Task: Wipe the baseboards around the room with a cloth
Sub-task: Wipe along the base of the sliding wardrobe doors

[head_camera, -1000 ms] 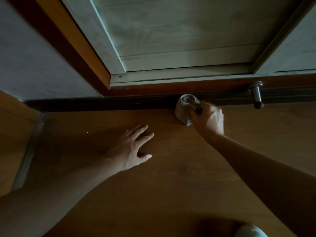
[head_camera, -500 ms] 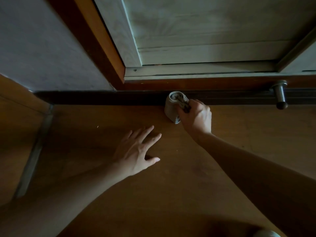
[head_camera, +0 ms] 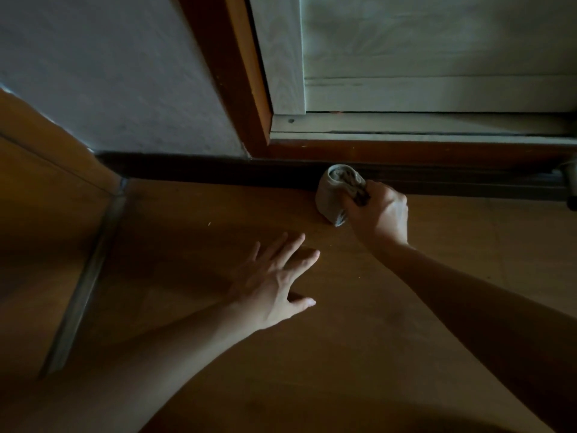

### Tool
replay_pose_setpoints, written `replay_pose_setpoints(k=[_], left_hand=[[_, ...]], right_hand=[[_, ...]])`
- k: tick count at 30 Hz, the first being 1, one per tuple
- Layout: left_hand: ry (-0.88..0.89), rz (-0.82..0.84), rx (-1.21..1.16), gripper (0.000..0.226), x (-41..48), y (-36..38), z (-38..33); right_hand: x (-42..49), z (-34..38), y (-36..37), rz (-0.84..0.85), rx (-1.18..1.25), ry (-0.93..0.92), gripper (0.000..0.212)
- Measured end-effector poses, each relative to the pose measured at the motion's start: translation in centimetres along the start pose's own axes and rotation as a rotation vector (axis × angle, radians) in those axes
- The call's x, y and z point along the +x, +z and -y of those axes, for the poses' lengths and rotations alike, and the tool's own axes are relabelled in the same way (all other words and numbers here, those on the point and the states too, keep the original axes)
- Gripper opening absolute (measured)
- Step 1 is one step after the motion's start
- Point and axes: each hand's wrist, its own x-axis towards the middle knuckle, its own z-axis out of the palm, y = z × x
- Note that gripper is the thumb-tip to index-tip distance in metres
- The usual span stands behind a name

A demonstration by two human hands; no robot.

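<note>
Lining the grey wall [head_camera: 125, 73], dark baseboard [head_camera: 203, 170] touched by cloth [head_camera: 332, 193] clenched in right hand [head_camera: 382, 214], left hand [head_camera: 274, 285] spread open, wooden floor [head_camera: 187, 220] beneath.

The wooden floor [head_camera: 343, 364] is crossed by a metal strip [head_camera: 83, 284] at the left, and a spread left hand [head_camera: 274, 284] and a bunched cloth [head_camera: 331, 195] are rested on it.

- The cloth [head_camera: 338, 195], gripped in the right hand [head_camera: 379, 214], has been carried leftward along the baseboard [head_camera: 187, 170].
- It has been brought nearer the door frame [head_camera: 249, 120] corner and is now well apart from the door stop [head_camera: 572, 176].
- The door stop is now cut off at the right edge of the view.
</note>
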Motion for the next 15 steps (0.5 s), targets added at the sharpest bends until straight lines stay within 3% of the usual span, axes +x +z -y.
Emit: replay_pose_setpoints(k=[9, 15], left_hand=[[-0.004, -0.007, 0.01, 0.087, 0.1, 0.1, 0.1], [0.027, -0.058, 0.067, 0.085, 0.1, -0.4, -0.3]], right_hand=[[0.2, 2.4, 2.6, 0.048, 0.018, 0.017, 0.032], [0.3, 0.7, -0.2, 0.049, 0.0, 0.059, 0.032]])
